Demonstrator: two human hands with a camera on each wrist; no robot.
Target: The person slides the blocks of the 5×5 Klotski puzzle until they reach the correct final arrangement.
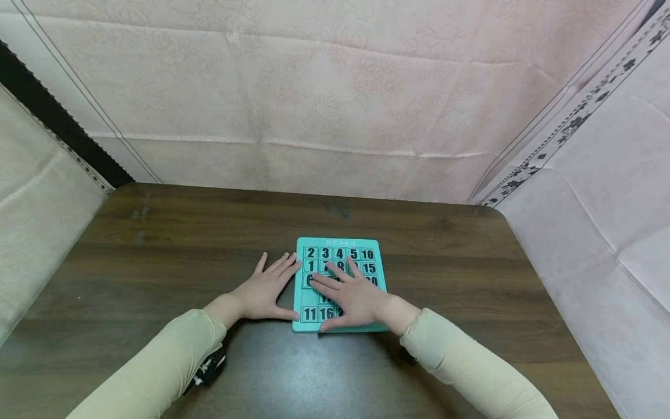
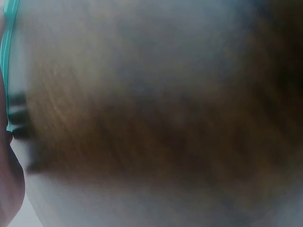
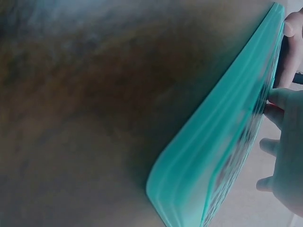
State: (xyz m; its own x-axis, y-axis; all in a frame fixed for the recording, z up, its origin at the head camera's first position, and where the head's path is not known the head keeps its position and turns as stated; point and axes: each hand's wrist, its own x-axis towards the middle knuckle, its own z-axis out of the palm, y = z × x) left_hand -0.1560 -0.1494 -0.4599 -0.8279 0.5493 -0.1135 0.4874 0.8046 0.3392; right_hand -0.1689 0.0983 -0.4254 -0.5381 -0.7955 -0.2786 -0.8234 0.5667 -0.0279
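Note:
A teal number slide puzzle (image 1: 311, 298) with black-numbered square tiles lies flat on the table. My left hand (image 1: 263, 295) is spread along its left side, with fingertips and thumb right at the edge. Over the tiles rests my right hand (image 1: 358, 299), fingers spread and thumb pointing to the lower row, hiding several numbers in the middle and lower right. The right wrist view catches the puzzle's thick side (image 3: 203, 137) with the fingers above its face. Only a strip of the left hand (image 2: 10, 189) appears at the left wrist view's border.
The dark wooden table (image 1: 209, 227) extends on all sides of the puzzle. A pale patterned cloth (image 1: 314, 105) hangs behind its far edge, and more cloth (image 1: 617, 233) hangs at the sides. A black device (image 1: 209, 368) sits under the left wrist.

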